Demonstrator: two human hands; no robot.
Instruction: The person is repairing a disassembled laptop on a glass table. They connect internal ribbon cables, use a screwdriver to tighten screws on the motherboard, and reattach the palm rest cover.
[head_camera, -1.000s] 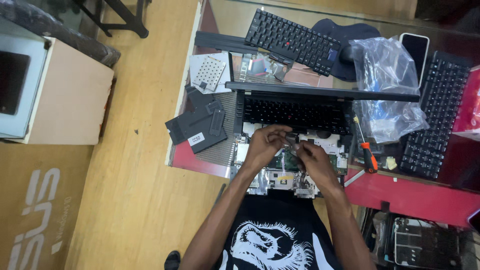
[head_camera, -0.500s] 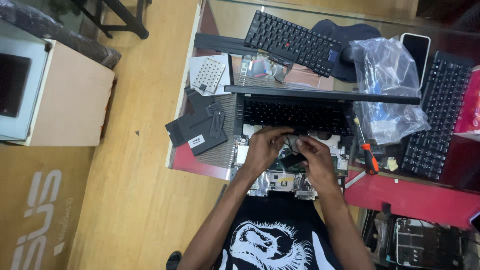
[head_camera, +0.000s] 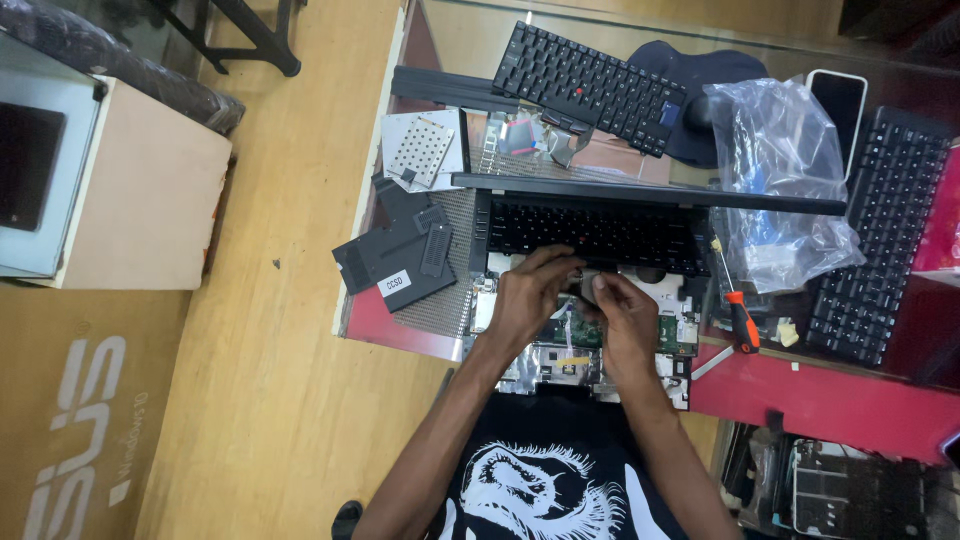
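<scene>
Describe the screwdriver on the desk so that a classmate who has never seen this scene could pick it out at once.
Start at the opened laptop in the middle of the desk, where both hands are at work. Look just past its right edge, below the crumpled clear plastic bag. The screwdriver lies there: the only tool with an orange and black handle, its thin metal shaft pointing away from the person.

Opened laptop (head_camera: 590, 300): matt black plastic keys, bare metal and green circuit board exposed. Bag (head_camera: 780, 190): clear, glossy, crinkled plastic. Screwdriver (head_camera: 740, 320): orange plastic handle. Floor (head_camera: 270, 400): smooth wood. Box (head_camera: 130, 200): matt cardboard.
</scene>
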